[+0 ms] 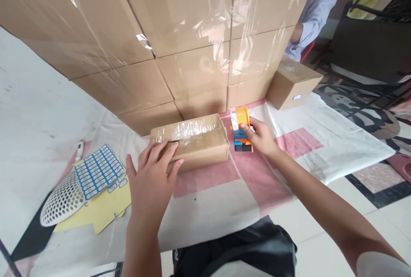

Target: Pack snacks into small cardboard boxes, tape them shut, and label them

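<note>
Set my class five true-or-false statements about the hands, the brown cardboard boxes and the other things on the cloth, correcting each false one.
1. The right hand holds an orange-and-blue plastic tape dispenser. True.
2. A tall stack of brown cardboard boxes stands behind a long, low brown cardboard box. True.
3. Both hands grip the dispenser. False: the left hand rests on the long box.
4. A sheet of blue-and-white rectangular labels lies to the left of the long box. True.
5. The dispenser is left of the long box. False: it is to the right.
</note>
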A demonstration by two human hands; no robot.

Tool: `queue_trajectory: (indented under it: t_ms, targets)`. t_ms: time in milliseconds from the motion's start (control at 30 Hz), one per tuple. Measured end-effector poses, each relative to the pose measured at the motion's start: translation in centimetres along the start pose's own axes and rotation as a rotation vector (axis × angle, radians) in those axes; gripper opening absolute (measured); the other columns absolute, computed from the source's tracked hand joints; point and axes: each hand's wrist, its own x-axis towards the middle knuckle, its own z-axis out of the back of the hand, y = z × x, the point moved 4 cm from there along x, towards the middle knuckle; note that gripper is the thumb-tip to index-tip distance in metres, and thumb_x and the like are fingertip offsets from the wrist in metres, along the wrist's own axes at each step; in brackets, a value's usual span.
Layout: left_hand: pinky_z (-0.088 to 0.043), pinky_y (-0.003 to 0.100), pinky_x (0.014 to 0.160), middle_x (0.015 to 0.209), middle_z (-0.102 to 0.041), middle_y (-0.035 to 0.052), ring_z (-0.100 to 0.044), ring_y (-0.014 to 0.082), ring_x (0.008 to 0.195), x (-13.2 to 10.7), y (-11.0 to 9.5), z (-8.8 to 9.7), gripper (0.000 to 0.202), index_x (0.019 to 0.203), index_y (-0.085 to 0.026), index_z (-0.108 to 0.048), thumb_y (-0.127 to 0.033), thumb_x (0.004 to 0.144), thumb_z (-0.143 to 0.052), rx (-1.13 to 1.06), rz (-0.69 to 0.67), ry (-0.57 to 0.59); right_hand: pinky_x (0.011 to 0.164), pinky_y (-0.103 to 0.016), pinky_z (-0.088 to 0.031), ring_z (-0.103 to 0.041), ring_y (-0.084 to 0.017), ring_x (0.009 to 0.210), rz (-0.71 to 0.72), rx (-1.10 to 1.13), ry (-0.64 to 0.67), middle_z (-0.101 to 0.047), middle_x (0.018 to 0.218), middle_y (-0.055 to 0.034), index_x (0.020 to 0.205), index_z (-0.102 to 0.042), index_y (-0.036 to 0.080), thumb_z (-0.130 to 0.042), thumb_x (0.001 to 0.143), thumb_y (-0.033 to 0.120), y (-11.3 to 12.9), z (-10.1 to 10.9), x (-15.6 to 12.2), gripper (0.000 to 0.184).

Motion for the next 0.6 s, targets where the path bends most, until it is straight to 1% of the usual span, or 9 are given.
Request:
queue_trajectory:
  t_ms: [100,133,200,233,267,367,400,500,600]
  targets:
    - [-0.024,0.078,0.113,0.147,-0.054,0.0166,-0.045,0.046,0.139,-1.1,-3.6,-0.1,0.038,0.132,-0.029,-0.067,-0.034,0.094,-0.064,-0.006,0.09,-0.204,0.073,-0.033,-0.048,-0.059,-0.019,0.077,0.005,0.079,-0.141,-0.066,0.086,-0.004,0.091,-0.064,0.02,-0.054,0.099,0.058,0.1,0.7,-1.4,0.04]
    - [-0.035,0.072,0.109,0.14,-0.057,0.0176,-0.051,0.0426,0.131,-1.9,-5.2,-0.3,0.038,0.13,-0.027,-0.068,-0.03,0.092,-0.067,-0.06,0.106,-0.35,0.072,-0.033,-0.048,-0.06,-0.019,0.077,0.012,0.094,-0.168,-0.066,0.086,-0.0042,0.091,-0.065,0.021,-0.053,0.1,0.056,0.1,0.9,-1.9,0.038]
    - [-0.054,0.048,0.089,0.106,-0.066,0.0109,-0.064,0.0262,0.095,-3.5,-8.5,-1.3,0.033,0.122,-0.025,-0.07,-0.022,0.089,-0.07,-0.279,0.094,-0.574,0.069,-0.033,-0.049,-0.061,-0.02,0.077,0.082,0.102,-0.207,-0.066,0.087,-0.0047,0.091,-0.065,0.022,-0.053,0.101,0.053,0.5,1.4,-2.8,0.035]
    - [-0.055,0.036,0.074,0.086,-0.063,0.0041,-0.06,0.0178,0.074,-3.9,-10.0,-2.3,0.03,0.119,-0.025,-0.07,-0.019,0.089,-0.07,-0.435,0.079,-0.566,0.068,-0.033,-0.049,-0.061,-0.02,0.076,0.151,0.1,-0.225,-0.066,0.086,-0.0047,0.09,-0.065,0.022,-0.054,0.101,0.051,1.0,1.7,-3.2,0.033]
    - [-0.05,0.027,0.062,0.071,-0.055,-0.002,-0.051,0.0125,0.06,-4.0,-11.4,-3.6,0.029,0.119,-0.024,-0.068,-0.018,0.09,-0.069,-0.606,0.078,-0.462,0.067,-0.033,-0.049,-0.061,-0.019,0.073,0.235,0.093,-0.241,-0.066,0.083,-0.0042,0.088,-0.065,0.022,-0.054,0.101,0.048,1.5,1.9,-3.5,0.031]
    - [-0.038,0.022,0.053,0.058,-0.039,-0.0084,-0.039,0.0086,0.051,-3.0,-14.2,-8.0,0.032,0.126,-0.02,-0.066,-0.029,0.095,-0.066,-0.997,0.211,0.075,0.064,-0.033,-0.047,-0.056,-0.017,0.063,0.505,0.04,-0.238,-0.061,0.072,-0.0014,0.082,-0.061,0.022,-0.056,0.101,0.037,3.3,2.1,-4.2,0.025]
    - [-0.037,0.022,0.054,0.058,-0.038,-0.0079,-0.039,0.0088,0.052,-2.6,-14.6,-8.9,0.028,0.12,-0.019,-0.069,-0.033,0.096,-0.065,-1.065,0.273,0.163,0.064,-0.034,-0.047,-0.055,-0.016,0.061,0.575,0.014,-0.217,-0.061,0.07,-0.001,0.082,-0.06,0.022,-0.055,0.101,0.034,3.8,2.0,-4.3,0.023]
    - [-0.034,0.024,0.056,0.059,-0.039,-0.0053,-0.038,0.0094,0.056,-1.3,-14.2,-9.6,0.023,0.09,-0.018,-0.073,-0.038,0.097,-0.063,-1.116,0.348,0.192,0.066,-0.035,-0.046,-0.054,-0.016,0.062,0.686,-0.068,-0.175,-0.061,0.072,-0.0015,0.085,-0.058,0.022,-0.053,0.102,0.027,4.4,1.6,-4.2,0.019]
    - [-0.043,0.025,0.07,0.078,-0.057,0.0009,-0.054,0.0133,0.075,-0.6,-13.7,-8.2,0.021,0.084,-0.02,-0.072,-0.036,0.095,-0.066,-1.057,0.265,0.064,0.069,-0.036,-0.044,-0.053,-0.018,0.067,0.633,-0.164,-0.23,-0.058,0.072,-0.0018,0.085,-0.057,0.021,-0.052,0.102,0.024,4.1,1.5,-4.0,0.017]
